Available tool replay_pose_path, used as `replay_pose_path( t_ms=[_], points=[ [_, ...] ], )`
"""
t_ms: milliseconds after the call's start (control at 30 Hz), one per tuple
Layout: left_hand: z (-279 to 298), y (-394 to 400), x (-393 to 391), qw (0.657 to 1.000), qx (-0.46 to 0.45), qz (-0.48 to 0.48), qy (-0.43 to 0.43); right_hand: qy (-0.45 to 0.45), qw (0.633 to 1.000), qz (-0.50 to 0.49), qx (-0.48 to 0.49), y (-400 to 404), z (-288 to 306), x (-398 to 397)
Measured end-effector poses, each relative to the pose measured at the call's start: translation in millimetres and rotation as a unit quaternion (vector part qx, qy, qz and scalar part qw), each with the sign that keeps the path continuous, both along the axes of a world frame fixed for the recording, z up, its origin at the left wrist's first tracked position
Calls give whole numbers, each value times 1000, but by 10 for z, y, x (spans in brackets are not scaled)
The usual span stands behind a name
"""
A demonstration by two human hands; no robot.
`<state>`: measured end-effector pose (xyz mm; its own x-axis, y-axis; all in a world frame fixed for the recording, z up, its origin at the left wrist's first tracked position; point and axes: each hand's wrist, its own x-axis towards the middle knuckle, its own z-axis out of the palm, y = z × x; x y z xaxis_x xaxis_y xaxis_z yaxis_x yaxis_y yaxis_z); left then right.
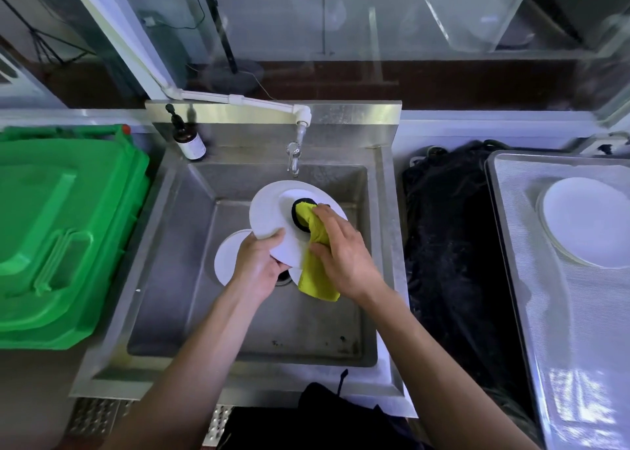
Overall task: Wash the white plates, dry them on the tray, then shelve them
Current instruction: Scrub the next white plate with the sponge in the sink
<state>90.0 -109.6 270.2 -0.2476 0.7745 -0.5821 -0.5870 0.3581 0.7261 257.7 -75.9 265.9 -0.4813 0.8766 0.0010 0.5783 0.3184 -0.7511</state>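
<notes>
Over the steel sink (191, 279) I hold a white plate (269, 211) tilted under the tap (293, 158). My left hand (259, 262) grips its near edge, thumb on top. My right hand (341, 245) holds a yellow cloth (315, 272) with a black edge and presses it on the plate's face. Another white plate (226, 255) lies on the sink floor beneath, partly hidden by my left hand. Two stacked white plates (586, 221) rest on the metal tray (518, 245) at the right.
A green plastic bin lid (61, 231) lies left of the sink. A brown pump bottle (189, 141) stands on the sink's back left corner. A black cloth (450, 245) fills the gap between sink and tray.
</notes>
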Motion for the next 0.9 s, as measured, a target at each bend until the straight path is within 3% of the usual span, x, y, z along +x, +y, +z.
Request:
replay_pose_path(
  t_ms=[167, 367, 667, 900],
  points=[
    [57, -68, 120, 1000, 15, 15, -8, -51, 996, -49, 62, -110, -86, -122],
    [94, -78, 237, 999, 21, 24, -5, -55, 992, -95, 57, -230, -186, -206],
    [6, -72, 258, 991, -19, 98, -84, -7, 990, -70, 119, -519, -212, -369],
    [10, -179, 233, 994, -3, 77, -77, 17, 988, -127, 81, -501, -294, -354]
  ],
)
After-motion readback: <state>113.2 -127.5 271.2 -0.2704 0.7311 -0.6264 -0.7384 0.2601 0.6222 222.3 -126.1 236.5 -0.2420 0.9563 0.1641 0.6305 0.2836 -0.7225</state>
